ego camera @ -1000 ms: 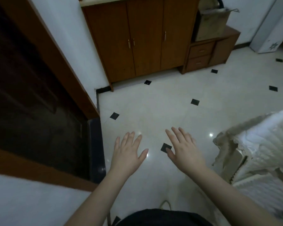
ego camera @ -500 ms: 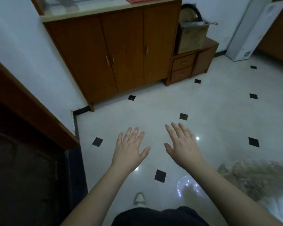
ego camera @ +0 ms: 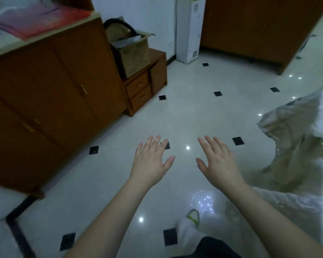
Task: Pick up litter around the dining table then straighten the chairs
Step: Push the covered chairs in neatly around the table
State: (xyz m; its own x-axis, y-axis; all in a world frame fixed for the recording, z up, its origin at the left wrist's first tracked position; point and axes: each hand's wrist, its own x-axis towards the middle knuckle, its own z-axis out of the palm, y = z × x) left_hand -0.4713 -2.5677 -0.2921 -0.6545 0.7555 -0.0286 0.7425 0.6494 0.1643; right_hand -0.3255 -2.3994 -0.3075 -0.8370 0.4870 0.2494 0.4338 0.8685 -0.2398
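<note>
1. At the far left stands a tall wooden cabinet (ego camera: 50, 101) with double doors; on its pale top lies a blurred reddish-pink sheet (ego camera: 37, 17).
2. Just right of the cabinet sits a low wooden drawer unit (ego camera: 144, 86), touching the cabinet's side, and on it rests an open cardboard box (ego camera: 132, 53) with a dark curved hose or handle (ego camera: 119, 25) arching above its flaps.
3. The floor (ego camera: 175, 116) is glossy pale tile set with small black diamond insets, and ceiling lights show on it as bright dots.
4. The left hand (ego camera: 151, 162) is held out over the floor, palm down, fingers straight and slightly spread, grasping nothing.
5. The right hand (ego camera: 218, 162) is held out beside it in the same way, released and flat, touching nothing; the two hands stay apart with a light reflection between them.
6. Below the hands a white shoe with a green edge (ego camera: 192, 218) shows on the tile, next to dark clothing at the bottom edge.
7. Behind, against the white wall, a white upright box (ego camera: 190, 30) stands just left of another brown wooden cabinet (ego camera: 259, 28).
8. At the right edge lies a crumpled heap of torn greyish wrapping and white padded material (ego camera: 296, 138) on the floor, the only litter-like thing visible; what it is exactly cannot be told. No table or chair can be made out.
</note>
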